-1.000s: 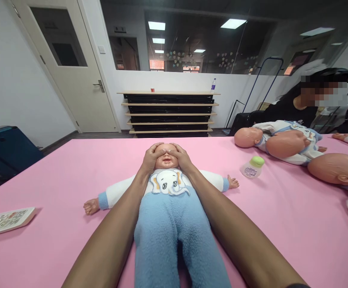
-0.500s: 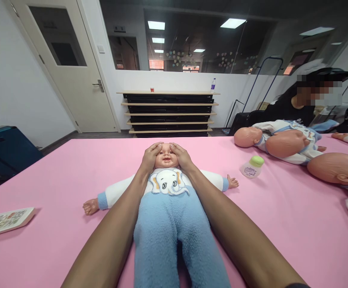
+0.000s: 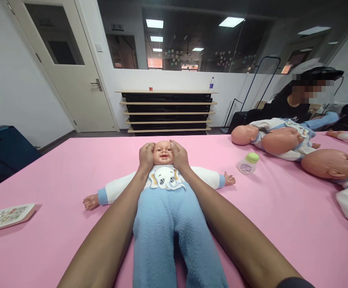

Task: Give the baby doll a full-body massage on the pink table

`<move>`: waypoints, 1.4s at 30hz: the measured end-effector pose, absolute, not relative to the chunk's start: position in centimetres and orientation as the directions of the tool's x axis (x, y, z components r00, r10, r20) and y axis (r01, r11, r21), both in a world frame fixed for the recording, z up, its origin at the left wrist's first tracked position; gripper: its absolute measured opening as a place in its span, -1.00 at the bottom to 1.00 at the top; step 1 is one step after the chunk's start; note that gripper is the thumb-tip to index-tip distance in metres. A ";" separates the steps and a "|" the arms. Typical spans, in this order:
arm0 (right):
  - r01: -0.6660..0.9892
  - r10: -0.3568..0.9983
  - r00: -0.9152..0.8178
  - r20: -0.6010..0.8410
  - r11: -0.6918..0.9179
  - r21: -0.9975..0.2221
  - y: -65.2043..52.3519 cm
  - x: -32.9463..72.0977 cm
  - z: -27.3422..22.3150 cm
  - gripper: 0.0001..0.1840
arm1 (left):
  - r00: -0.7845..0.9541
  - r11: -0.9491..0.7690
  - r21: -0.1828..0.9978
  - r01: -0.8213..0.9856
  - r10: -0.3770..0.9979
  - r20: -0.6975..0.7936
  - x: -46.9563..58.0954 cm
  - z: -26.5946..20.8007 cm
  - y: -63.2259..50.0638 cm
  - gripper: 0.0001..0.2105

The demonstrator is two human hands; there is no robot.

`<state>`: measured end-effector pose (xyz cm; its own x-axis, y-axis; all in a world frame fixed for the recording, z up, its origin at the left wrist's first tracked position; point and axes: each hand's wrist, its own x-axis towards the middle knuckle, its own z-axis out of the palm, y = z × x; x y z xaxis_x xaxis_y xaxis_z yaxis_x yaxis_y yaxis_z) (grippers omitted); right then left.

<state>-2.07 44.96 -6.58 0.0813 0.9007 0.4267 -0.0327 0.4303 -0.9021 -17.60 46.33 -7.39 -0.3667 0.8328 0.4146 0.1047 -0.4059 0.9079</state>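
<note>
A baby doll (image 3: 163, 200) in a blue and white fleece outfit with an elephant face on the chest lies on its back, head away from me and arms spread. My left hand (image 3: 146, 157) cups one side of its head, fingers curled round the temple. Against the other side of the head rests my right hand (image 3: 179, 155), its fingertips near the top of the forehead. The doll's eyes, nose and mouth show between my hands. Both forearms reach over its arms, hiding part of the sleeves.
The pink-covered table (image 3: 56, 172) carries a white bottle with a green cap (image 3: 248, 164), a printed box or book (image 3: 8, 217) and several other dolls (image 3: 331, 164) at right. A person (image 3: 296, 96) sits behind those dolls. Stacked folded tables (image 3: 166, 103) stand by the wall.
My fingers have slid outward from the doll's forehead to the sides of its head, uncovering more of the face. The view has shifted slightly.
</note>
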 end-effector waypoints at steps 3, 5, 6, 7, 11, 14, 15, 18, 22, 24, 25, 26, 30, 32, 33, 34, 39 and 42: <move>0.065 0.886 -0.043 0.461 0.463 -0.884 43.8 -1.5 -6.2 -0.34 | -0.424 -0.395 0.897 0.200 0.790 0.442 -17.7 -7.1 45.8 -0.78; 0.114 0.882 -0.118 0.457 0.469 -0.876 43.2 -1.1 -6.0 -0.16 | -0.414 -0.387 0.875 0.291 0.773 0.480 -17.8 -6.6 45.1 -0.77; 0.128 0.881 -0.154 0.447 0.466 -0.875 43.0 -0.9 -5.9 -0.06 | -0.400 -0.380 0.865 0.327 0.774 0.491 -17.9 -6.4 44.7 -0.77; 0.131 0.883 -0.181 0.434 0.459 -0.879 42.9 -0.8 -5.8 0.02 | -0.384 -0.373 0.859 0.351 0.779 0.495 -18.0 -6.1 44.3 -0.77; 0.092 0.888 -0.245 0.389 0.420 -0.903 42.4 -0.2 -5.7 0.23 | -0.267 -0.386 0.867 0.316 0.840 0.472 -18.0 -5.6 42.5 -0.69; 0.082 0.881 -0.278 0.383 0.419 -0.904 42.1 0.1 -5.9 0.32 | -0.130 -0.411 0.889 0.203 0.888 0.440 -18.0 -5.8 41.2 -0.54; 0.078 0.879 -0.284 0.384 0.420 -0.904 42.0 0.1 -5.9 0.34 | -0.085 -0.409 0.896 0.174 0.900 0.428 -18.0 -5.9 40.8 -0.46; 0.052 0.877 -0.282 0.389 0.419 -0.906 41.9 0.3 -6.0 0.34 | 0.018 -0.388 0.909 0.151 0.921 0.390 -18.1 -6.0 39.7 -0.20; 0.036 0.885 -0.307 0.349 0.378 -0.925 42.1 0.5 -6.0 0.34 | 0.123 -0.321 0.946 0.049 0.942 0.313 -18.4 -5.7 39.0 -0.06; 0.042 0.893 -0.329 0.308 0.340 -0.940 42.3 0.6 -5.8 0.39 | 0.166 -0.278 0.960 -0.022 0.946 0.277 -18.6 -5.6 39.0 -0.01; 0.043 0.895 -0.339 0.289 0.322 -0.946 42.3 0.7 -5.8 0.41 | 0.179 -0.261 0.964 -0.046 0.948 0.265 -18.7 -5.6 39.0 0.01; 0.040 0.896 -0.350 0.274 0.306 -0.951 42.4 0.8 -5.7 0.42 | 0.190 -0.248 0.967 -0.063 0.948 0.255 -18.8 -5.6 39.0 0.03; -0.016 0.879 -0.402 0.259 0.275 -0.961 42.2 1.1 -5.3 0.38 | 0.193 -0.237 0.965 -0.114 0.947 0.256 -19.0 -5.8 39.2 0.02; -0.059 0.861 -0.425 0.278 0.280 -0.958 41.8 1.3 -5.1 0.32 | 0.186 -0.233 0.964 -0.127 0.949 0.254 -19.1 -5.8 39.2 0.02; -0.077 0.855 -0.432 0.286 0.281 -0.957 41.7 1.3 -5.0 0.28 | 0.185 -0.233 0.964 -0.131 0.949 0.254 -19.1 -5.8 39.2 0.02; -0.091 0.854 -0.435 0.286 0.274 -0.957 41.6 1.4 -5.0 0.25 | 0.189 -0.232 0.963 -0.136 0.948 0.255 -19.2 -5.8 39.2 0.02; -0.180 0.864 -0.455 0.218 0.151 -0.972 42.3 1.3 -5.6 0.15 | 0.190 -0.238 0.952 -0.191 0.943 0.273 -19.6 -6.0 39.5 -0.07; -0.268 0.839 -0.507 0.196 0.062 -0.961 42.6 1.2 -5.9 0.07 | 0.196 -0.197 0.947 -0.254 0.948 0.250 -19.6 -6.3 39.7 -0.14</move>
